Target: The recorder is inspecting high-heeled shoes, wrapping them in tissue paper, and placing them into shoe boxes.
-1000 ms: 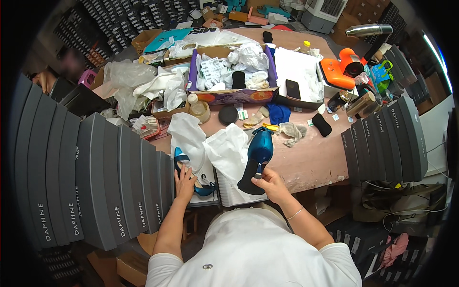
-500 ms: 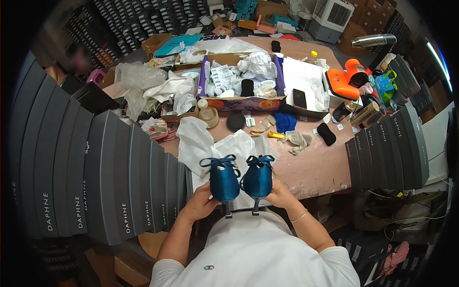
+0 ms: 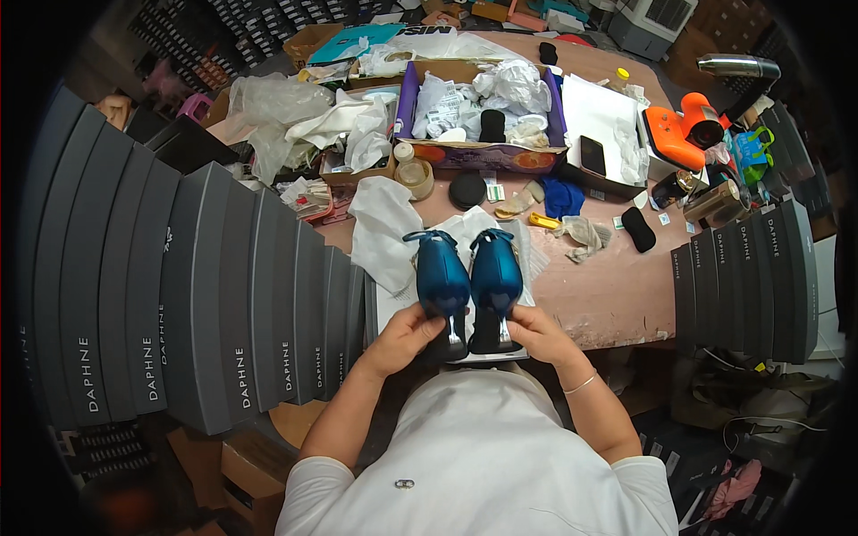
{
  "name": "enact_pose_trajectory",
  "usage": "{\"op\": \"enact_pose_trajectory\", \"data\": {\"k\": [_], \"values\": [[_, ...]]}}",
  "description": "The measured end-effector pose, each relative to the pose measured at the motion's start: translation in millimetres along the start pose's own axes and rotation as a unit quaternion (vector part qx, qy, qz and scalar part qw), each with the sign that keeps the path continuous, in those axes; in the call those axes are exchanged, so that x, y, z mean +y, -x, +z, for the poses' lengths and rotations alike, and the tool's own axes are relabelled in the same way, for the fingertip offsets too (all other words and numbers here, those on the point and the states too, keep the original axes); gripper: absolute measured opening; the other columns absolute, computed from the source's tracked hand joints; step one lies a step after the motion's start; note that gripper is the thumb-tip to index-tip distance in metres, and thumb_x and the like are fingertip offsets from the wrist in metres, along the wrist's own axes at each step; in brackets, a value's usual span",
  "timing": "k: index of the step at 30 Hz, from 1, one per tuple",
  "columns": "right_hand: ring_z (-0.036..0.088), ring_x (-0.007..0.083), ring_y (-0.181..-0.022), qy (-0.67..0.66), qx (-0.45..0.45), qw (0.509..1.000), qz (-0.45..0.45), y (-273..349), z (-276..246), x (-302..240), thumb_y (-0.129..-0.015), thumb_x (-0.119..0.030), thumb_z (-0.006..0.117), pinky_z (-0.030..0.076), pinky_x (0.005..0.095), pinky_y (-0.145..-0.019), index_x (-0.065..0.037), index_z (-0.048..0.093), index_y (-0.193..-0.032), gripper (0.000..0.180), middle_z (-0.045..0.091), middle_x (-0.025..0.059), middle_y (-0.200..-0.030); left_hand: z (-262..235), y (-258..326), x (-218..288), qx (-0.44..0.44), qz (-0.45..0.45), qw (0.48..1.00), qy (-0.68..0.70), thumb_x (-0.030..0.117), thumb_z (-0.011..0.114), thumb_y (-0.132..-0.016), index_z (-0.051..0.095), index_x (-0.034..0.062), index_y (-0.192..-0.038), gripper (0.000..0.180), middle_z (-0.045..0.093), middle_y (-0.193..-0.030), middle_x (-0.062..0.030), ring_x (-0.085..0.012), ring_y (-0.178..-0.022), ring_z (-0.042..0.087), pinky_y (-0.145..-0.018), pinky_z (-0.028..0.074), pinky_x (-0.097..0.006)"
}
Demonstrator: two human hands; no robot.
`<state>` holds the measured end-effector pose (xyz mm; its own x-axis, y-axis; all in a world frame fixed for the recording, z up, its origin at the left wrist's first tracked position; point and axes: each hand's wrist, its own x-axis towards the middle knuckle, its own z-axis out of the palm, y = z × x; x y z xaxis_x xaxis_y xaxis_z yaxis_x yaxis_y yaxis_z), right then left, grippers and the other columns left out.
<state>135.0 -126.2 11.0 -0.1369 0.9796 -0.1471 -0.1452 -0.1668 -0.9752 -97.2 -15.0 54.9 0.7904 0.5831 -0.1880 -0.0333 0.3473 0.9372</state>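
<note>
Two glossy blue heeled shoes (image 3: 441, 277) were held side by side at the near edge of the desk (image 3: 608, 299).
Left grip (image 3: 402, 341) pinched one, right grip (image 3: 540, 336) the other; beyond lay creased white paper (image 3: 382, 213); farther, a purple carton (image 3: 487, 158) held crumpled wrapping (image 3: 514, 87).

The left hand (image 3: 402, 339) has lifted its blue shoe (image 3: 442, 279) up beside the other shoe (image 3: 497, 275)

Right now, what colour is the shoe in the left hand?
Shiny teal-blue; the shoe in the left hand shows in the head view, the only one.
</note>
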Motion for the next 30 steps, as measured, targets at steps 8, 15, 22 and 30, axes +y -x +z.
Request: {"op": "enact_pose_trajectory", "data": {"k": [8, 15, 22, 30], "values": [[0.063, 0.0175, -0.101, -0.282, -0.010, 0.957, 0.062, -20, 14, -23, -0.101, -0.033, 0.040, 0.053, 0.0278, -0.085, 0.002, 0.048, -0.131, 0.047, 0.061, 0.0143, -0.118, -1, -21, -11, 0.030, -0.053, 0.952, 0.299, 0.028, 0.049, -0.097, 0.045, 0.0034, -0.128, 0.040, 0.058, -0.120, -0.0200, -0.0301, -0.101, 0.063, -0.079, 0.058, -0.040], [0.063, 0.0133, -0.095, -0.272, 0.004, 0.957, 0.103, -18, 14, -10, -0.098, -0.028, 0.049, 0.053, 0.0258, -0.081, 0.000, 0.054, -0.125, 0.039, 0.064, 0.0087, -0.111, 0, -17, -16, 0.054, -0.074, 0.949, 0.303, 0.029, 0.051, -0.097, 0.048, 0.0043, -0.126, 0.039, 0.059, -0.119, -0.0183, -0.0276, -0.097, 0.064, -0.080, 0.056, -0.039], [0.057, 0.0072, -0.090, -0.104, 0.094, 0.987, -0.079, -16, 4, -15, -0.090, -0.007, 0.063, 0.047, 0.0238, -0.082, 0.001, 0.062, -0.112, 0.024, 0.064, 0.0028, -0.105, -50, -24, 20, 0.149, -0.167, 0.820, -0.527, 0.038, 0.054, -0.095, 0.058, -0.0027, -0.110, 0.044, 0.066, -0.106, -0.0152, -0.0186, -0.090, 0.065, -0.077, 0.050, -0.027], [0.055, 0.0279, -0.116, 0.153, -0.017, 0.979, -0.134, -45, 41, 2, -0.077, 0.000, 0.067, 0.042, 0.0334, -0.099, -0.003, 0.059, -0.119, 0.044, 0.057, 0.0128, -0.126, 5, -25, -58, 0.141, -0.091, 0.853, 0.494, 0.037, 0.057, -0.089, 0.044, 0.0035, -0.125, 0.051, 0.054, -0.111, -0.0124, -0.0258, -0.102, 0.056, -0.092, 0.046, -0.045]]}}
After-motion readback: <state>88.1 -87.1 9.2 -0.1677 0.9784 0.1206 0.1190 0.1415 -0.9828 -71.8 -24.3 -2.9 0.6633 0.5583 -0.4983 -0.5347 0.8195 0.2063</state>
